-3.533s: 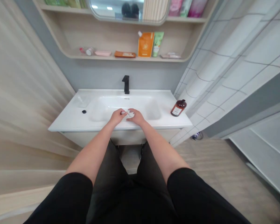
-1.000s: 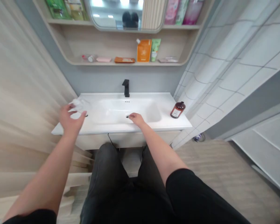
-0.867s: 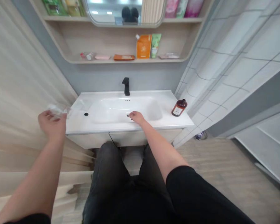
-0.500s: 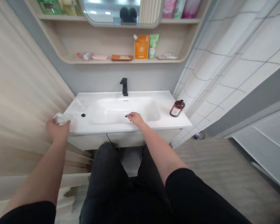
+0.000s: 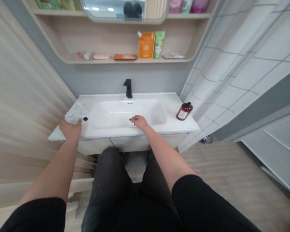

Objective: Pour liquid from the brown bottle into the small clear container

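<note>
At the left end of the white counter, my left hand (image 5: 71, 129) is at a crumpled, whitish, see-through sheet (image 5: 74, 112), perhaps thin plastic. Thumb and fingers sit around its near edge, partly hidden by the hand's back. A small round black piece (image 5: 85, 119) lies on the counter just right of that hand. My right hand (image 5: 139, 122) is over the white sink basin (image 5: 106, 119), fingers pinched together beside the dark drain hole (image 5: 130, 119). Whatever is between those fingertips is too small to make out.
A black faucet (image 5: 128, 88) stands behind the basin. On the counter's right end is a brown bottle (image 5: 184, 111). Above, a shelf (image 5: 99, 61) holds an orange pouch (image 5: 146, 45), a green tube (image 5: 159, 44) and several small items. A pale curtain (image 5: 26, 96) hangs at left.
My left hand has moved right and inward over the counter from its left edge, carrying the whitish sheet, which is now more spread out. The right hand stays at the drain.
</note>
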Demonstrator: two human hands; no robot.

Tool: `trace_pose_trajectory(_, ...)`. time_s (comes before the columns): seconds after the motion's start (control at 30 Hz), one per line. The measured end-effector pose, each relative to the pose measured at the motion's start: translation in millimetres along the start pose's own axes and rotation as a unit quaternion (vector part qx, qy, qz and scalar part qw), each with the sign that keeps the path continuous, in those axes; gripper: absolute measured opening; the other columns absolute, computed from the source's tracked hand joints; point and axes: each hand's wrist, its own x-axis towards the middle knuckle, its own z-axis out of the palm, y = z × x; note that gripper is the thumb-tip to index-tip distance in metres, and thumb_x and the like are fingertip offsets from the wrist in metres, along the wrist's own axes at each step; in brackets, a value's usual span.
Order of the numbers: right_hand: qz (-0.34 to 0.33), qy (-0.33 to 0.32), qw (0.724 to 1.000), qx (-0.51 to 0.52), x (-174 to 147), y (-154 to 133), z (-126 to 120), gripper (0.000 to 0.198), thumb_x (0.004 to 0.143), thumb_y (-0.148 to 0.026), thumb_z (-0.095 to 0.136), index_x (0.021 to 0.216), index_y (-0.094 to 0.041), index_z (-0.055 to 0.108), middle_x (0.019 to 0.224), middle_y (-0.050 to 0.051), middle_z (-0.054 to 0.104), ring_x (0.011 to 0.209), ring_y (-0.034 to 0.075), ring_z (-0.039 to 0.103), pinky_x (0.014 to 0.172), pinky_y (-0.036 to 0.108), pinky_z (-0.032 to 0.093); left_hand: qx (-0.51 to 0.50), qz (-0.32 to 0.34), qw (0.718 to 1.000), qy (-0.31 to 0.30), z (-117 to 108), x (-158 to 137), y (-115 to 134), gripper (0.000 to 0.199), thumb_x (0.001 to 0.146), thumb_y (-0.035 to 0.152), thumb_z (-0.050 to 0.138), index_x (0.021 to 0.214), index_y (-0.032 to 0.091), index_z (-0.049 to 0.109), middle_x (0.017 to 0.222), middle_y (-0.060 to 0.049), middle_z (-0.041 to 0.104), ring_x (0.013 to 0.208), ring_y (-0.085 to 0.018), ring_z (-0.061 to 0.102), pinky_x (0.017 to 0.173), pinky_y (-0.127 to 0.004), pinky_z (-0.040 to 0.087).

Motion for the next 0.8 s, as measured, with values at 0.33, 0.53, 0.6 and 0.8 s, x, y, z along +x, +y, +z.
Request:
trace_pose_trajectory(0.33,-0.004,0.002,1.000,0.013,-1.7,1.0,-1.5,0.009,0.099,-0.024,0.073,0.095,-0.022,0.081,0.090,0.002,0.084,0.072,0.016,0.078,0.074,0.024,0.062,0.061,0.166,0.977,-0.117,4.9,-10.7,49.1,0.059,0.100,0.021,0.057,0.158,0.015,0.059,0.161,-0.024,0.057,0.128,-0.041,0.070,0.109,-0.053,0.055)
trace_pose_trajectory(0.53,-0.011,0.005,1.000,0.007,-1.5,2.0,-0.8,0.010,0.099,-0.023,0.072,0.093,-0.022,0.081,0.090,0.001,0.084,0.073,0.016,0.078,0.077,0.024,0.061,0.128,0.139,0.967,-0.172,24.9,-1.7,45.2,0.080,0.090,0.024,0.061,0.167,0.008,0.052,0.174,-0.033,0.044,0.134,-0.050,0.067,0.110,-0.059,0.056)
trace_pose_trajectory(0.6,-0.007,0.000,1.000,0.013,-1.2,2.0,-0.3,0.010,0.099,-0.023,0.072,0.095,-0.022,0.081,0.091,0.002,0.084,0.072,0.016,0.077,0.075,0.024,0.061,0.125,0.131,0.969,-0.166,27.6,-0.3,42.4,0.080,0.090,0.025,0.060,0.167,0.007,0.052,0.175,-0.033,0.043,0.133,-0.050,0.067,0.110,-0.060,0.056)
trace_pose_trajectory(0.8,-0.013,0.004,1.000,0.019,-4.5,0.7,-2.1,0.011,0.099,-0.023,0.072,0.095,-0.022,0.082,0.095,0.003,0.085,0.073,0.016,0.078,0.073,0.024,0.062,0.134,0.108,0.969,-0.178,30.4,3.4,40.4,0.072,0.090,0.026,0.058,0.160,0.008,0.060,0.177,-0.030,0.043,0.133,-0.048,0.067,0.109,-0.058,0.056)
